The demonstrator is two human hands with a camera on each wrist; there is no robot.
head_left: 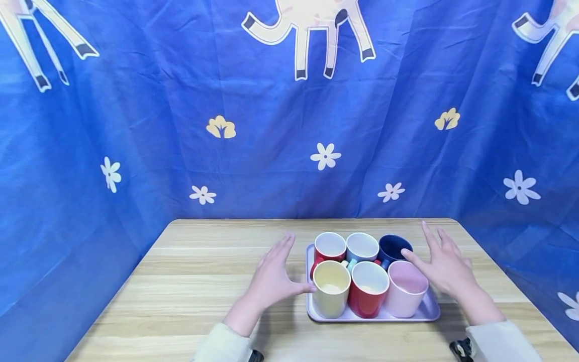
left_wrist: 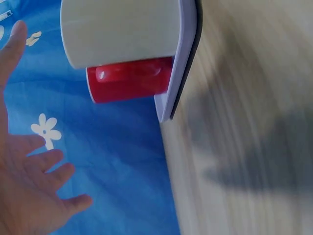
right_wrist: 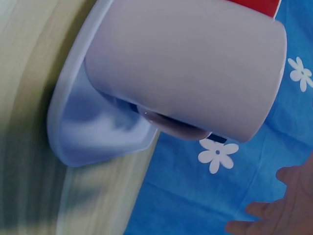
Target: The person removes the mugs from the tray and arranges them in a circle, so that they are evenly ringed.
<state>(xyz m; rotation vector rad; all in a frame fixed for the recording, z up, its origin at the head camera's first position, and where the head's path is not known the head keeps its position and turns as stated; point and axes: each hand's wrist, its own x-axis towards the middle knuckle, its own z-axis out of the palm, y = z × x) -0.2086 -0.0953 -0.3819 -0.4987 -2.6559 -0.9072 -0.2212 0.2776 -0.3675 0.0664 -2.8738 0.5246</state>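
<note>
Several mugs stand upright in two rows on a lavender tray (head_left: 431,312). The front row has a cream mug (head_left: 331,296), a red mug (head_left: 367,301) and a pink mug (head_left: 404,296). Behind them are a red mug with white inside (head_left: 329,245), a light blue mug (head_left: 363,247) and a navy mug (head_left: 394,246). My left hand (head_left: 277,276), fingers spread, is left of the tray, its thumb tip right at the cream mug's side. To the right, my right hand (head_left: 445,261) has spread fingers, its thumb over the navy and pink mugs. Neither hand grips anything.
The tray lies on a light wood table (head_left: 203,271), toward its right side. A blue curtain (head_left: 271,166) with white flowers and animal prints hangs behind and along both sides. The pink mug's handle (right_wrist: 176,126) points toward the tray's right end.
</note>
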